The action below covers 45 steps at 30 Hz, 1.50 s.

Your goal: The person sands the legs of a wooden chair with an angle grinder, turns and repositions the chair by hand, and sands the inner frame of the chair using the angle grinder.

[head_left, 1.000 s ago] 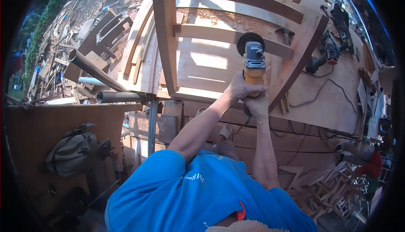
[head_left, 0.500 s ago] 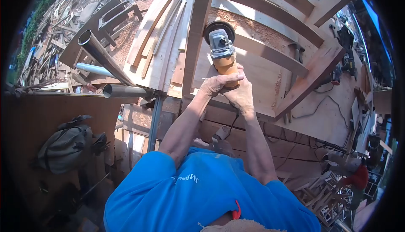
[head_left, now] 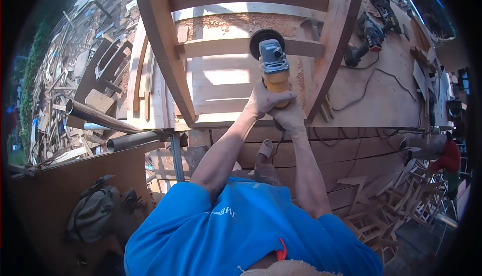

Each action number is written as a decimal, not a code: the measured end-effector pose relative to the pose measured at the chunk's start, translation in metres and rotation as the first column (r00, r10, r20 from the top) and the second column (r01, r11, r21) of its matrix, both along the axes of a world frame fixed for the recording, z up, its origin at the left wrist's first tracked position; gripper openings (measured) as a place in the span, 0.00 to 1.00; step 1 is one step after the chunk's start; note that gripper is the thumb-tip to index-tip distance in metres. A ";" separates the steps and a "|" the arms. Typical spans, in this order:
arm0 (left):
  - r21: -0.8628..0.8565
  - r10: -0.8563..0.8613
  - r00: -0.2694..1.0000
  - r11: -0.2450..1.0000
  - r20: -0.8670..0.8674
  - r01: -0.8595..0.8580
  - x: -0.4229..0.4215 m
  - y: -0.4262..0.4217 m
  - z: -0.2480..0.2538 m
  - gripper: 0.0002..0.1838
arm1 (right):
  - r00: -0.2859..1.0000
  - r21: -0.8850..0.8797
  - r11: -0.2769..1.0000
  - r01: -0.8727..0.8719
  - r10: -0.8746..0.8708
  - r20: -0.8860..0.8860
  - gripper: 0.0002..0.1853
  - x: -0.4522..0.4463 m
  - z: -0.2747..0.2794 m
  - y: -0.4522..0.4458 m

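Observation:
Both hands grip a yellow and grey angle grinder [head_left: 275, 77], its head pointing away from me. Its dark round disc [head_left: 262, 36] overlaps the right part of a curved wooden crosspiece [head_left: 216, 48]; whether they touch I cannot tell. My left hand [head_left: 264, 100] is wrapped around the grinder body from the left, thumb across the top. Lower down, my right hand [head_left: 291, 118] closes on the rear of the body, its fingers partly hidden. The crosspiece belongs to a wooden frame [head_left: 165, 57] with two splayed posts and several curved rails, lying on a plywood bench [head_left: 371, 95].
Sawdust and shavings [head_left: 241, 24] lie under the frame. Power tools [head_left: 371, 32] and cords are at the bench's right. Metal pipes [head_left: 133, 140] jut out at left beside a dark bag [head_left: 95, 210]. Scrap wood [head_left: 60, 100] heaps beyond. Someone in red [head_left: 447, 155] is at far right.
The grinder, held in both hands, has moved from beside the frame's left post to the right part of the crosspiece. My view has turned, so the frame now appears straighter and farther left.

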<state>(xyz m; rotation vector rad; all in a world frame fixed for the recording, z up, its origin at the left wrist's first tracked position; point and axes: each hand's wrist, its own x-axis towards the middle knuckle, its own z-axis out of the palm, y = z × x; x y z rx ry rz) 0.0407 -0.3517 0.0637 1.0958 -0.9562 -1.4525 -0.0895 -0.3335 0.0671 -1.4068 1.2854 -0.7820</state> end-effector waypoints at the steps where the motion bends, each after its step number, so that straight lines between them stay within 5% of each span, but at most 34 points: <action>1: 0.020 -0.041 0.999 0.999 -0.004 0.041 -0.008 -0.003 0.002 0.28 | 0.999 0.030 0.999 0.021 -0.022 0.042 0.46 -0.008 0.002 -0.001; 5: 0.073 -0.147 0.988 0.987 0.053 0.143 -0.043 -0.020 0.012 0.27 | 0.978 0.021 0.995 0.093 -0.095 0.187 0.40 -0.041 -0.014 -0.010; 14: 0.100 -0.187 0.974 0.979 0.125 0.176 -0.082 -0.035 0.014 0.29 | 0.982 -0.027 0.984 0.176 -0.174 0.069 0.34 -0.078 -0.015 -0.020; 18: 0.118 -0.192 0.962 0.978 0.194 0.171 -0.073 -0.026 0.014 0.31 | 0.962 -0.006 0.980 0.200 -0.195 0.189 0.27 -0.068 -0.024 -0.009; 29: 0.107 -0.115 0.981 0.989 0.154 0.099 0.024 0.023 -0.005 0.27 | 0.998 -0.029 0.999 0.026 -0.024 0.058 0.39 0.018 -0.014 0.028; 30: 0.087 -0.093 0.987 0.993 0.131 0.082 0.037 0.023 -0.010 0.27 | 0.984 -0.036 0.998 0.052 -0.045 0.170 0.35 0.034 -0.017 0.029; 34: 0.092 0.006 1.000 0.996 0.008 -0.007 0.085 0.037 -0.010 0.26 | 0.960 -0.103 0.955 -0.280 0.275 -0.057 0.39 0.062 -0.062 0.022; 35: 0.121 0.026 1.000 0.992 -0.014 -0.024 0.095 0.039 -0.006 0.26 | 0.941 -0.103 0.992 -0.078 0.107 0.320 0.43 0.091 -0.028 0.023; 40: 0.077 0.124 0.983 0.991 -0.138 -0.114 0.114 0.047 -0.011 0.28 | 0.977 -0.056 0.976 -0.212 0.213 0.028 0.45 0.107 0.003 0.017; 43: 0.162 0.093 0.977 0.985 -0.191 -0.062 0.096 0.042 -0.003 0.30 | 0.985 -0.239 0.960 -0.145 0.162 0.052 0.44 0.091 -0.039 0.011; 45: 0.104 0.074 0.996 0.991 0.049 -0.079 0.076 0.032 -0.001 0.32 | 0.991 -0.162 0.979 -0.125 0.131 0.025 0.43 0.068 -0.020 0.014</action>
